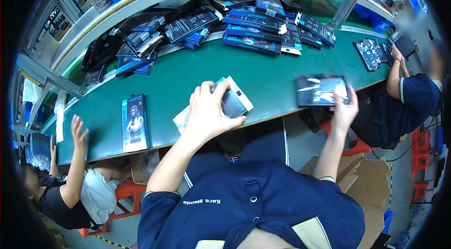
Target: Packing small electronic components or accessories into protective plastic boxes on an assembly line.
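While the left hand clasps a boxed pack, the dark pack pinched by the right hand is best kept level.

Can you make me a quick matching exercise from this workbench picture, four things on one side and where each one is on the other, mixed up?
Things:
1. flat pack with white backing
2. dark glossy pack
3. blue box with a figure on it
4. heap of blue and black packs

Places:
A. lying alone on the green table, toward the person's left
B. under the left hand
C. piled along the table's far edge
D. in the right hand, at the table's near edge

Pairs: 1-B, 2-D, 3-A, 4-C
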Available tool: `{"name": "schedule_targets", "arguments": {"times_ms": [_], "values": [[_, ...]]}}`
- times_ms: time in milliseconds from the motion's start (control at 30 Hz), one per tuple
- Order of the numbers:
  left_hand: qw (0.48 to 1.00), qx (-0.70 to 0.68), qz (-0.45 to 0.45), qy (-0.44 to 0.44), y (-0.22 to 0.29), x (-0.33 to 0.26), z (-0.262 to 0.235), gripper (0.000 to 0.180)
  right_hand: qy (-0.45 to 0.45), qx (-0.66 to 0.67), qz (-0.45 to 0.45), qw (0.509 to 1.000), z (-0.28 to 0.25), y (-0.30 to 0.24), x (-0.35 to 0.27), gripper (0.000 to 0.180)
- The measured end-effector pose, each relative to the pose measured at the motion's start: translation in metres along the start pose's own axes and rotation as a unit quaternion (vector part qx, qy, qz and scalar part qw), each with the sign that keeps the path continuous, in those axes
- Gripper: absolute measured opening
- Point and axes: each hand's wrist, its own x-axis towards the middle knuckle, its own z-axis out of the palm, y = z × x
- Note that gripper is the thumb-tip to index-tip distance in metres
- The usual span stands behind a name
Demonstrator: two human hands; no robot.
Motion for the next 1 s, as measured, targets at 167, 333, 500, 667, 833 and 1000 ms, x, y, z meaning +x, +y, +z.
{"name": "schedule_targets", "arguments": {"times_ms": [167, 333, 500, 667, 833, 1000], "values": [[0.982, -0.169, 0.068, 0.06, 0.028, 0.004, -0.024, 0.094, -0.187, 0.279, 0.183, 0.924, 0.088, -0.079, -0.053, 0.063], [0.912, -0.237, 0.262, 0.209, 0.016, -0.002, -0.033, 0.107, -0.24, 0.259, 0.332, 0.875, 0.108, -0.071, -0.075, 0.063], [0.935, -0.199, 0.23, 0.183, 0.011, -0.013, -0.043, 0.121, -0.131, 0.386, 0.189, 0.894, 0.107, -0.095, -0.07, 0.059], [0.94, -0.177, 0.228, 0.179, 0.008, -0.015, -0.047, 0.132, -0.218, 0.29, -0.035, 0.931, 0.101, -0.136, -0.059, 0.061], [0.953, -0.127, 0.219, 0.168, 0.015, -0.011, -0.043, 0.131, -0.323, 0.168, -0.149, 0.919, 0.091, -0.158, -0.041, 0.065], [0.931, -0.19, 0.162, 0.265, 0.031, 0.001, -0.018, 0.145, -0.424, -0.026, -0.348, 0.836, 0.122, -0.175, -0.084, 0.048]]}}
